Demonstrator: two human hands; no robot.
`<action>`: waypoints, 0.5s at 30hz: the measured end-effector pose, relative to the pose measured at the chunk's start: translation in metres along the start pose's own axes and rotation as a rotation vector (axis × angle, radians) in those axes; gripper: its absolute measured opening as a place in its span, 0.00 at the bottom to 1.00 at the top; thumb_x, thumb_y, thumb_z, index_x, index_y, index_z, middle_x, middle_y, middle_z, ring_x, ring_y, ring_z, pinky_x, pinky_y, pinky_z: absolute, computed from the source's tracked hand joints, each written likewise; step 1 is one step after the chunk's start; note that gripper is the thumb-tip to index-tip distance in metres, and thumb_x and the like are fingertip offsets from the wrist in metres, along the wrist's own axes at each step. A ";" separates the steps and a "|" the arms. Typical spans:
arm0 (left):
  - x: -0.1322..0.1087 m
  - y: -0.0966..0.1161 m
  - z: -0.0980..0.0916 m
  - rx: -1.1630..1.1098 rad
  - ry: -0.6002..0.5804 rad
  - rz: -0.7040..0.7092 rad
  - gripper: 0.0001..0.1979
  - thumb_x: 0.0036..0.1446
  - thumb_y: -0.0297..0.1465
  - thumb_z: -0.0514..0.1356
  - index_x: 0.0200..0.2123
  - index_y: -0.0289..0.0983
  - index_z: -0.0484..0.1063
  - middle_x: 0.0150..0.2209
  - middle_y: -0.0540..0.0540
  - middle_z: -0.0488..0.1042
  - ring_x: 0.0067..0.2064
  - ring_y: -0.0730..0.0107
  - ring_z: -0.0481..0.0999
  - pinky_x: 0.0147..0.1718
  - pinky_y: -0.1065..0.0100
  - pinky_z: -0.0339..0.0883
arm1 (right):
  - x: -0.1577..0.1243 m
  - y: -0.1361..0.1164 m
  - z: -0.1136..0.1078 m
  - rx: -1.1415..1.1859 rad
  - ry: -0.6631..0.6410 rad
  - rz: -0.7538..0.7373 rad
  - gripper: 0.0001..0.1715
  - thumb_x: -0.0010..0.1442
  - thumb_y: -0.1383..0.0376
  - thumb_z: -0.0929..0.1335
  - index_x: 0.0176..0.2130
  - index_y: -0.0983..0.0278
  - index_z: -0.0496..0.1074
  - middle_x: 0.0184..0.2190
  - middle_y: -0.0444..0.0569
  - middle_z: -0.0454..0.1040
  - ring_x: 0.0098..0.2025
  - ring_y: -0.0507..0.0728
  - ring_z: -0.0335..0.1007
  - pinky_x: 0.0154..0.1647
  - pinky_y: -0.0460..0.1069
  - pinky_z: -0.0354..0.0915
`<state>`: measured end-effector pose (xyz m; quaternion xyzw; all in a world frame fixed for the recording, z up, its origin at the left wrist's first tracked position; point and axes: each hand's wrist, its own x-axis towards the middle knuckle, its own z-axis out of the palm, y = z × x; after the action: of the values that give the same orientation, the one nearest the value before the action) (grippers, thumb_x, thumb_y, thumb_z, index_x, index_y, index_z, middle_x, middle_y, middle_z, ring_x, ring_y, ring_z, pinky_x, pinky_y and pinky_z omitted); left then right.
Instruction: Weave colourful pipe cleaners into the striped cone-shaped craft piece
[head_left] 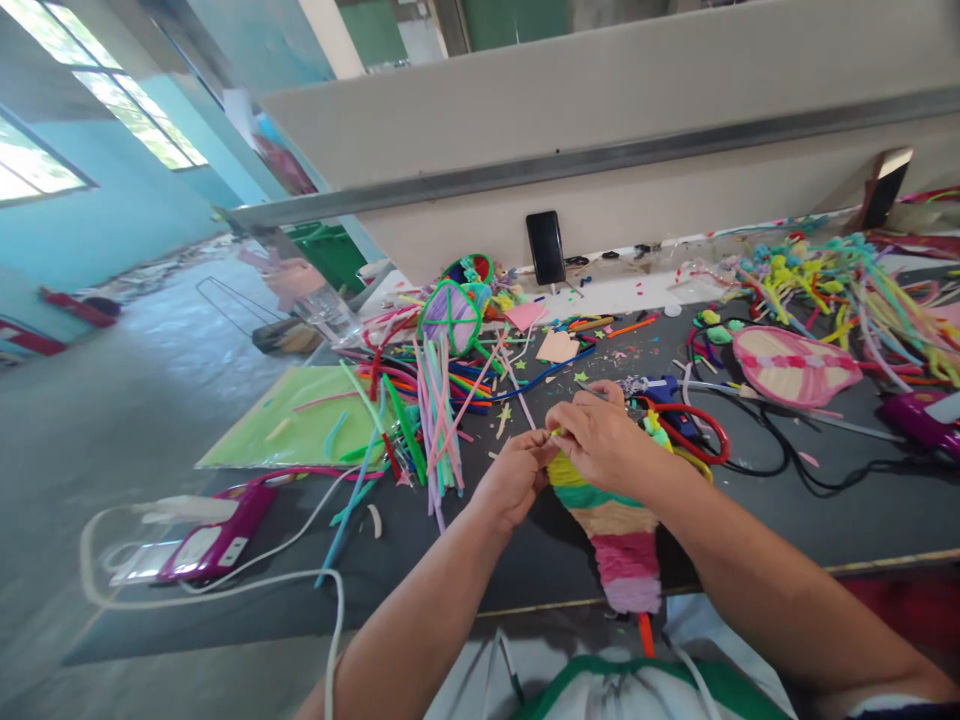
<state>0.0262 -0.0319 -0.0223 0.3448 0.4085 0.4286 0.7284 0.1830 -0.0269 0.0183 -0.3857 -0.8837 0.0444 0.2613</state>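
My left hand [517,475] is closed, its fingertips pinching the upper left edge of a striped fuzzy craft piece. My right hand [604,435] pinches a small yellow pipe cleaner end [556,433] at that same edge, so the fingertips of both hands nearly meet. Yellow, teal, tan, magenta and pink bands cover the craft piece [619,520], and an orange stick [646,635] sticks out at its bottom. My right hand and wrist hide part of its top. Just right of that hand lie a red loop-shaped handle [694,432] and a blue glue gun [661,388].
Pipe cleaners [442,425] are heaped at left, beside a green plastic-wrapped sheet [292,415]. A phone [546,247] leans on the partition. At right lie a pink oval craft piece [795,365], black cables [784,460] and more pipe cleaners. A purple power strip [217,535] is at the left edge.
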 end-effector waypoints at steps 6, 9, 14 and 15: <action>-0.001 0.003 0.006 0.048 -0.015 -0.008 0.16 0.43 0.31 0.70 0.36 0.31 0.74 0.33 0.42 0.78 0.33 0.67 0.77 0.32 0.70 0.69 | 0.002 0.004 0.003 0.228 0.120 -0.002 0.03 0.61 0.67 0.66 0.37 0.63 0.71 0.27 0.43 0.72 0.35 0.54 0.67 0.52 0.54 0.50; -0.002 0.003 0.005 0.095 0.015 0.035 0.14 0.44 0.31 0.70 0.34 0.32 0.74 0.30 0.46 0.77 0.29 0.72 0.75 0.30 0.72 0.66 | 0.004 0.009 0.008 0.310 0.171 -0.010 0.04 0.60 0.68 0.68 0.38 0.62 0.71 0.27 0.42 0.74 0.35 0.53 0.68 0.50 0.53 0.51; 0.001 -0.001 -0.001 0.215 0.081 0.111 0.12 0.44 0.32 0.69 0.30 0.33 0.73 0.26 0.50 0.73 0.26 0.76 0.70 0.27 0.74 0.62 | 0.006 0.008 0.006 0.360 0.234 0.040 0.04 0.58 0.71 0.68 0.34 0.62 0.71 0.27 0.42 0.74 0.33 0.52 0.69 0.47 0.52 0.55; 0.001 -0.002 -0.002 0.249 0.091 0.135 0.11 0.44 0.32 0.69 0.30 0.33 0.73 0.26 0.50 0.73 0.26 0.76 0.70 0.28 0.73 0.62 | 0.006 0.007 0.005 0.377 0.249 0.028 0.04 0.58 0.71 0.68 0.34 0.62 0.71 0.27 0.42 0.74 0.33 0.52 0.69 0.47 0.52 0.56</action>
<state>0.0254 -0.0314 -0.0247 0.4394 0.4671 0.4377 0.6302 0.1817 -0.0174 0.0144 -0.3448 -0.8152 0.1643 0.4353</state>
